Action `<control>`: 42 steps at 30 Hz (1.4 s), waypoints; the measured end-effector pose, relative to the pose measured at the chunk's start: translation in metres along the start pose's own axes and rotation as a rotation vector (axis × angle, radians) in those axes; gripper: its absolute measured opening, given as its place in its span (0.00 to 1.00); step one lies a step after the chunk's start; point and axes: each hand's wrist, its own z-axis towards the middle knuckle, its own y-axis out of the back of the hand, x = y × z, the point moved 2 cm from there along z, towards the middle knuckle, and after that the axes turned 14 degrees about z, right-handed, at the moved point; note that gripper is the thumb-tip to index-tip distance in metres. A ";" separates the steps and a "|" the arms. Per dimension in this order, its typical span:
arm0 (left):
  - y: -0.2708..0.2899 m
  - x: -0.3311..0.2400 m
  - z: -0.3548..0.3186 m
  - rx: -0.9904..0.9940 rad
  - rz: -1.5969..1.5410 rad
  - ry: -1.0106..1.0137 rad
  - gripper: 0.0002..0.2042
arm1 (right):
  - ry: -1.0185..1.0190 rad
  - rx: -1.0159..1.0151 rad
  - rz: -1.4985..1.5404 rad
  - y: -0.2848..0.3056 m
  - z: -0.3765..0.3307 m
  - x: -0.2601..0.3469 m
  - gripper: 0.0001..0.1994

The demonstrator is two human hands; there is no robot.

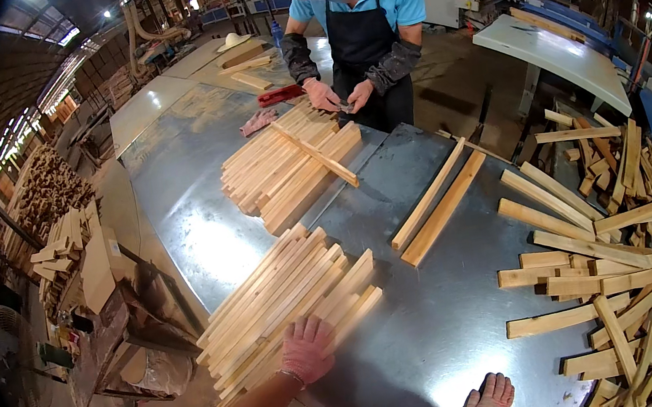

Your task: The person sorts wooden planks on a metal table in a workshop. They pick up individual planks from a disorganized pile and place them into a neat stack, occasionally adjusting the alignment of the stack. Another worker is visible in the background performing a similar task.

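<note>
Here's the table (446,312), broad and metallic, with the loose pile of wooden strips (586,283) heaped along its 3 o'clock side. And the near stack of strips (266,307): it lies at 10 o'clock from the right hand, long axis running from 8 to 2 o'clock, its ends uneven. The left hand (308,349) is clearly the nearer, right on the stack's lower side, most of the wood at 11 o'clock from it. It's gloved, palm down, fingers laid forward over the strips; whether it grips any, I can't tell. Smaller in view, the right hand (488,404), gloved too, rests on the table, loosely spread, fingers toward 1 o'clock, nothing visible in it.
</note>
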 end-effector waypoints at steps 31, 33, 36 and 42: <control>0.000 0.132 0.354 -0.562 -0.535 0.059 0.08 | 0.207 0.099 -0.053 -0.092 0.173 0.128 0.27; 0.043 0.126 0.440 -0.099 -0.712 0.289 0.14 | 0.149 0.114 -0.100 -0.089 0.174 0.127 0.26; -0.010 0.162 0.555 -0.246 -0.542 0.191 0.15 | 0.198 0.135 -0.059 -0.086 0.189 0.143 0.24; -0.047 0.136 0.697 -0.100 -0.790 0.461 0.22 | 0.174 0.173 -0.051 -0.092 0.171 0.127 0.29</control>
